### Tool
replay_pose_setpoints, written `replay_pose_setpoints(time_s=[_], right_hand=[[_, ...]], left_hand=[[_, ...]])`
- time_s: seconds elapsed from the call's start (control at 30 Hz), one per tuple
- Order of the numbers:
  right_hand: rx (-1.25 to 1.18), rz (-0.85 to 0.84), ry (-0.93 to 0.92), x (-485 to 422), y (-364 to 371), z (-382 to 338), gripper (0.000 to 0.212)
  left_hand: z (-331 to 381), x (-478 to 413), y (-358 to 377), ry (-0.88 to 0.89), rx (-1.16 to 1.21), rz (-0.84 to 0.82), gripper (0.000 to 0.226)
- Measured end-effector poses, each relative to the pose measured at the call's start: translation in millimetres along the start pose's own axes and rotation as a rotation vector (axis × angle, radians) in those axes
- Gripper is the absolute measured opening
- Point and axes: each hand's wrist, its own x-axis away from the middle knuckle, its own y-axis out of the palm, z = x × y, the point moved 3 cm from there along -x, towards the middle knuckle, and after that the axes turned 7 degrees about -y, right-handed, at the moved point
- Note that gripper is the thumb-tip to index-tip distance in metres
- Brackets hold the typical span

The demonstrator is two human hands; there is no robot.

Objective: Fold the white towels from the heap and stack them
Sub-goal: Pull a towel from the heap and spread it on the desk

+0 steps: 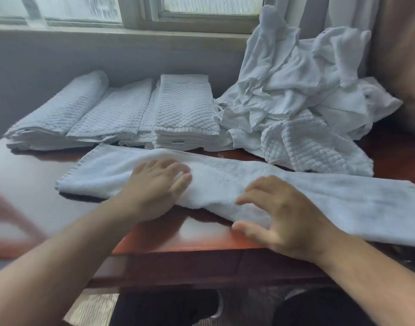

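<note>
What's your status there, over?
Left hand flat on long towel. Right hand spread over its near edge. Heap right, folded stacks behind; nothing blocking.

I see one towel (319,201) lying lengthwise across the near part of the table (37,184); the left hand (154,187) rests on its middle, the right hand (279,212) just right of it at the near hem; behind, to the left, three folded stacks (185,109) sit side by side; the heap (295,97) sits behind right, touching the towel's far edge; the window (201,5) lies behind everything.
</note>
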Motion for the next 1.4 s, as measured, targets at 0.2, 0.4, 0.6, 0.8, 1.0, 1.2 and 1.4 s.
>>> replay_pose_setpoints(time_s=[0.2, 0.4, 0.6, 0.8, 1.0, 1.2, 1.4], right_hand=[[0.116, -0.009, -0.193, -18, 13, -12, 0.003], [-0.168, -0.148, -0.032, -11, 10, 0, 0.024], [0.213, -0.216, 0.7, 8, 6, 42, 0.073], [0.201, -0.373, 0.897, 33, 9, 75, 0.091], [0.132, -0.336, 0.736, 58, -8, 92, 0.085], [0.245, -0.386, 0.997, 136, -64, 174, 0.066], [0.32, -0.043, 1.385, 179, -103, 200, 0.057]], left_hand=[[-33, -9, 0, 0.06, -0.121, -0.128, 0.05], [-29, -27, -9, 0.029, -0.081, -0.107, 0.046], [20, -18, 12, 0.078, -0.094, -0.102, 0.068], [46, -17, 19, -0.151, -0.109, -0.198, 0.064], [136, -8, 32, 0.356, 0.054, -0.094, 0.058], [155, -2, 61, 0.369, -0.135, -0.164, 0.07], [161, 7, 64, 0.332, -0.151, -0.156, 0.073]])
